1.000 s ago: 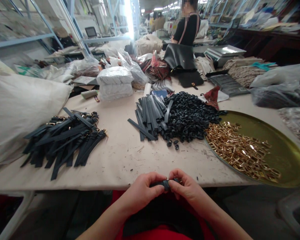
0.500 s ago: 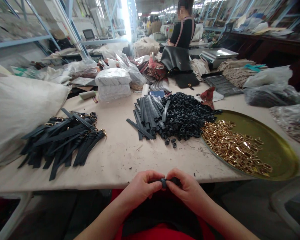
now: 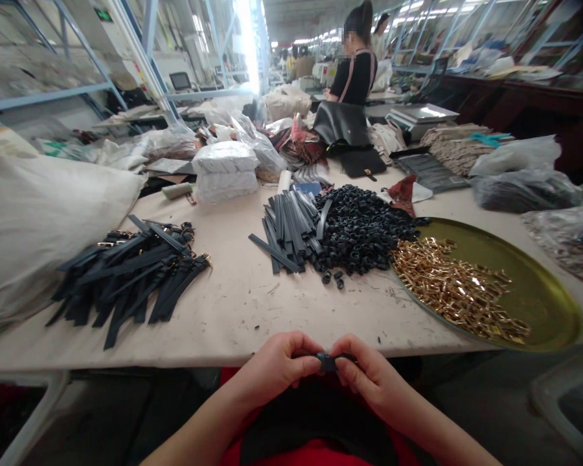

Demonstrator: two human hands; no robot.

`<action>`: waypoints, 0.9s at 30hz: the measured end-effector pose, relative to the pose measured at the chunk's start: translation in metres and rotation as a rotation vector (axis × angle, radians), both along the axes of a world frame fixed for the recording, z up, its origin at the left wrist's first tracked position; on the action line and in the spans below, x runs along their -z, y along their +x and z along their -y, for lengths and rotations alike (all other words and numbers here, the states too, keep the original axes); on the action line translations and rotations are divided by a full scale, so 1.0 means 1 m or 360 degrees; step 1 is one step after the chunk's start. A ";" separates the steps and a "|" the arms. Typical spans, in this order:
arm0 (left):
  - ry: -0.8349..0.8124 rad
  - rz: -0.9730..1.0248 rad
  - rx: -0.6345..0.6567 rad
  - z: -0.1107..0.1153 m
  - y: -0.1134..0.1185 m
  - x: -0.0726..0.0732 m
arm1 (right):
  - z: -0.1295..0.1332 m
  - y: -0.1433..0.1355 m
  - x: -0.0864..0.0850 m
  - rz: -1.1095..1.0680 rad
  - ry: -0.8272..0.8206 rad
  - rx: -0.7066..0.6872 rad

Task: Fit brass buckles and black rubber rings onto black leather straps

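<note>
Both hands meet just off the desk's (image 3: 233, 304) near edge, over the person's lap: the left hand (image 3: 276, 367) and the right hand (image 3: 369, 375) pinch one small black strap piece (image 3: 328, 361) between fingertips, each gripping an end. Finished black straps (image 3: 131, 272) lie piled toward the left edge. Mid-desk sit cut black strips (image 3: 289, 226) touching a heap of black loops (image 3: 364, 226). At the right edge a brass tray (image 3: 539, 291) carries gold buckles (image 3: 457, 288).
</note>
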State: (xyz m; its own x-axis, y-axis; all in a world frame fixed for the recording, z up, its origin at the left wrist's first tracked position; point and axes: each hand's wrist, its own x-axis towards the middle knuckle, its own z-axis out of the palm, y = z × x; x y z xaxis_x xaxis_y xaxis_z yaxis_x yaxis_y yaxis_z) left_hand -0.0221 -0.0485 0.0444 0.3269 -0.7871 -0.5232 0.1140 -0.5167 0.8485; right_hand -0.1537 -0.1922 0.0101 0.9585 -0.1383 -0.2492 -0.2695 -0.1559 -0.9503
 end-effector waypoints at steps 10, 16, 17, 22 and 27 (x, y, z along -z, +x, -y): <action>-0.0078 0.0209 0.0057 0.004 -0.001 -0.013 | 0.001 0.016 -0.009 0.0057 -0.0420 0.0106; -0.0113 0.0074 -0.0043 0.003 0.003 -0.002 | 0.004 0.017 -0.013 0.0102 -0.0429 -0.0033; -0.0110 0.0066 -0.0050 0.004 0.002 0.000 | 0.005 0.016 -0.013 0.0113 -0.0440 -0.0055; 0.0068 0.0029 0.0074 0.012 0.004 0.001 | 0.009 0.014 -0.004 0.0165 -0.0390 -0.0125; 0.0293 0.0137 0.0358 0.016 0.016 0.002 | 0.019 0.018 0.001 0.0215 -0.0470 -0.0121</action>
